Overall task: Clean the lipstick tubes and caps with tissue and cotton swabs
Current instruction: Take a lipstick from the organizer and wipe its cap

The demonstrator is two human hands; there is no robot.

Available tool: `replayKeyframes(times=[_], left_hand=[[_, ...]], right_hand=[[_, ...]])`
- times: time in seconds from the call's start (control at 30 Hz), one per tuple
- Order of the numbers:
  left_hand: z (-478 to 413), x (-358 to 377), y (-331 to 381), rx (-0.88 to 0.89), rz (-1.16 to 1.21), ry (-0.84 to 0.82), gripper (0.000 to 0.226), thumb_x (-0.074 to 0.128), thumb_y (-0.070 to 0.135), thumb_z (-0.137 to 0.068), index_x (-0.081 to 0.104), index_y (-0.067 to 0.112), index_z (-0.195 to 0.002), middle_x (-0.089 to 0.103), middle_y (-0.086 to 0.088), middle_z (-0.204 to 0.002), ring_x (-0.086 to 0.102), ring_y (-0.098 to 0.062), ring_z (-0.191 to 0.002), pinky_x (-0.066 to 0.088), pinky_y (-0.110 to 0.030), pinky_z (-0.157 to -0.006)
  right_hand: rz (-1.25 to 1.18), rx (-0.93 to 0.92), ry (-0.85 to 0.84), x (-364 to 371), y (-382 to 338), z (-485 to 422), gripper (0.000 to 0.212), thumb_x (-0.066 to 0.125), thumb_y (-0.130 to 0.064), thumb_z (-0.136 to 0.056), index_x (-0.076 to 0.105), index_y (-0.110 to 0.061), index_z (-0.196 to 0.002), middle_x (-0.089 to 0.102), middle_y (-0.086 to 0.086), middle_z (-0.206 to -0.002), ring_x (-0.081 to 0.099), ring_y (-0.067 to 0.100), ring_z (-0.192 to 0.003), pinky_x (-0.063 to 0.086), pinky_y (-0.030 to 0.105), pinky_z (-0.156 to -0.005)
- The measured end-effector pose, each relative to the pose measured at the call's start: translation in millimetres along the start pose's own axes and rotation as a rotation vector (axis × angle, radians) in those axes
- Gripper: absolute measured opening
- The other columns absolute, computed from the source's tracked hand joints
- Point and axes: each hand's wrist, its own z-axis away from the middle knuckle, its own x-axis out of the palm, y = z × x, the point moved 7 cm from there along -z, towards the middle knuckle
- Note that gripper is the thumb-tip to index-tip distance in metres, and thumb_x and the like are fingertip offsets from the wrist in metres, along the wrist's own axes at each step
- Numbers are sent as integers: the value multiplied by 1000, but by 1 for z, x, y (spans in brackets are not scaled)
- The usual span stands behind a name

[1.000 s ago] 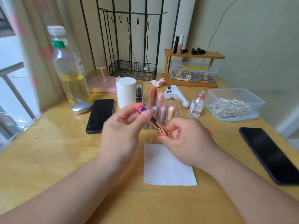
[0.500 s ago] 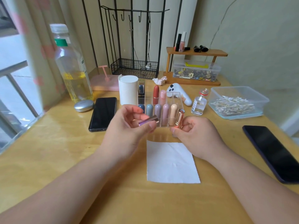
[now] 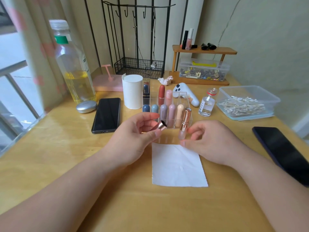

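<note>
in the head view the left hand (image 3: 133, 139) pinches a rose-gold lipstick cap (image 3: 159, 126) between thumb and fingers, its open end pointing right, while the right hand (image 3: 209, 141) grips the uncapped lipstick tube (image 3: 184, 123) nearly upright by its base. both are held above the wooden table (image 3: 66, 156), just in front of the clear organizer (image 3: 183, 97) of lipsticks, with a white tissue (image 3: 177, 166) flat below and a tub of cotton swabs (image 3: 245, 104) to the right

Since 1 s ago, the hands pulled cap (image 3: 159, 126) off lipstick tube (image 3: 184, 123), now upright.
</note>
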Motion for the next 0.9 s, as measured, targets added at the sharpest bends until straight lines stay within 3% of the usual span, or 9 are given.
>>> replayKeyframes(times=[0.1, 0.17, 0.27, 0.47, 0.57, 0.63, 0.7, 0.8, 0.9], left_hand=[[0, -3, -1, -3, -111, -6, 38, 78, 11, -85, 65, 28, -117, 73, -3, -99, 69, -18, -96, 55, -37, -94], [1, -4, -1, -14, -207, 8, 27, 81, 22, -83, 69, 27, -106, 74, 2, -92, 69, -14, -88, 55, -32, -87], [3, -4, 3, -10, -318, 24, 19, 82, 35, -79, 71, 27, -91, 73, 8, -85, 66, -6, -77, 51, -23, -76], [11, 17, 11, 82, -416, -169, 10, 84, 27, -80, 75, 29, -84, 70, 15, -103, 66, -5, -90, 53, -37, -91], [17, 23, 20, 133, -362, -270, 17, 87, 24, -76, 77, 33, -87, 65, 22, -123, 59, 3, -115, 43, -27, -105], [21, 26, 26, 183, -285, -341, 22, 88, 21, -74, 79, 24, -94, 68, 14, -122, 60, -7, -121, 41, -31, -108], [25, 28, 32, 216, -210, -365, 23, 88, 14, -74, 79, 19, -95, 74, 6, -105, 67, -16, -105, 48, -35, -99], [26, 23, 38, 210, 105, -261, 25, 88, 5, -69, 81, 19, -88, 75, 5, -86, 68, -12, -86, 52, -27, -84], [24, 9, 41, 202, 385, -93, 23, 88, 7, -62, 81, 21, -79, 73, 4, -79, 65, -13, -83, 53, -24, -81]], right_hand=[[189, 18, -87, -1, 0, 12, 40, 85, -47, -68, 65, -31, -98, 63, -15, -96, 58, -3, -84, 45, 15, -68], [231, 46, -105, 0, 0, 14, 42, 85, -48, -67, 64, -30, -99, 61, -14, -95, 58, 0, -87, 51, 23, -75], [222, 90, -148, 2, 3, 14, 42, 86, -48, -66, 62, -28, -94, 61, -11, -88, 60, 7, -78, 51, 28, -69], [177, 23, -197, 6, -2, 14, 29, 84, -33, -74, 58, -19, -72, 55, -11, -60, 46, 6, -51, 39, 24, -52], [-51, -117, -271, 4, -17, 22, 27, 81, -19, -79, 57, -17, -68, 45, -10, -48, 38, 7, -46, 33, 23, -50], [-243, -225, -321, 0, -29, 30, 23, 82, -22, -76, 61, -12, -73, 48, 12, -59, 42, 16, -56, 34, 30, -55], [-399, -297, -311, -4, -39, 35, 21, 79, -21, -73, 65, -7, -77, 57, 22, -71, 50, 20, -64, 40, 33, -59], [-730, -315, -234, -11, -43, 35, 22, 84, -24, -68, 71, -12, -81, 69, 19, -82, 63, 23, -74, 50, 32, -66], [-1124, -261, -270, -11, -42, 34, 49, 90, -37, -62, 74, -13, -101, 71, 19, -106, 67, 31, -96, 49, 43, -87]])
